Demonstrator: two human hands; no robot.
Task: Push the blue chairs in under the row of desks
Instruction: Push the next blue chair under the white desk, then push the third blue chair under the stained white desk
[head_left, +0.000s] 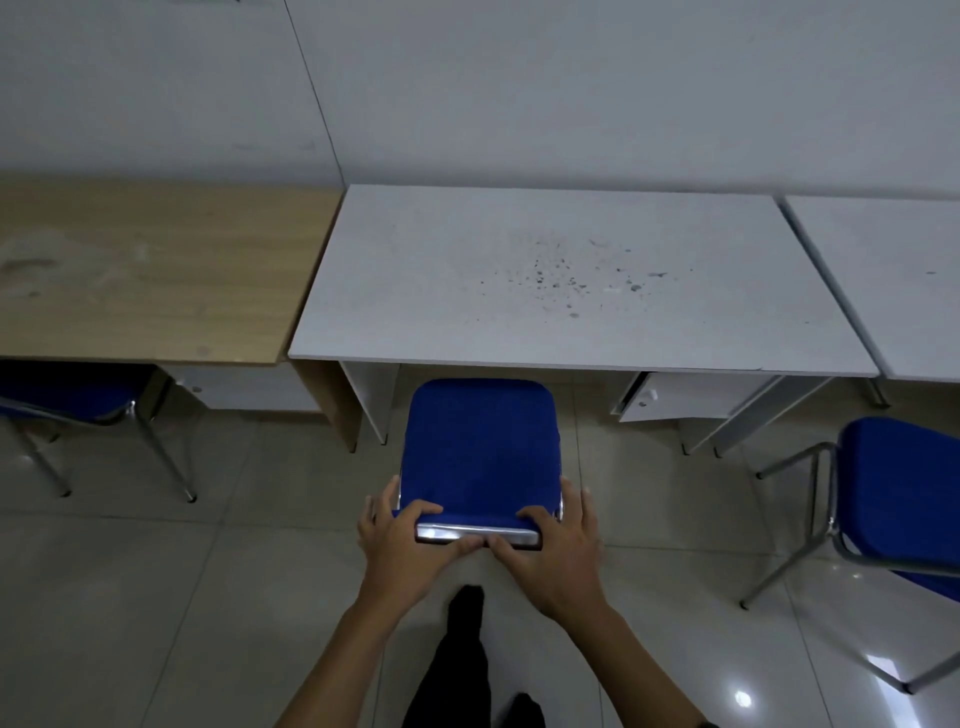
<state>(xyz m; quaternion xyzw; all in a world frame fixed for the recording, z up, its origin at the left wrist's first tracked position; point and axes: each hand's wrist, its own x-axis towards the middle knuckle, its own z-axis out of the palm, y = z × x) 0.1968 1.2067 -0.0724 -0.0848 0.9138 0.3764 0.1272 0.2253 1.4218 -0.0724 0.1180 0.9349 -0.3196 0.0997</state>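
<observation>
A blue chair (480, 441) stands in front of the white middle desk (571, 280), its front edge at the desk's near edge. Both hands grip the top of its backrest. My left hand (402, 540) holds the left corner and my right hand (558, 545) holds the right corner, thumbs on the blue padding. A second blue chair (67, 389) sits partly under the wooden desk (150, 270) at the left. A third blue chair (898, 493) stands out on the floor at the right, away from the right white desk (893, 270).
The three desks stand in a row against a pale wall (519, 88). A drawer unit (654, 397) hangs under the middle desk's right side, with desk legs beside it. Glossy floor tiles (156, 597) lie around me. My dark trouser legs (462, 660) show below.
</observation>
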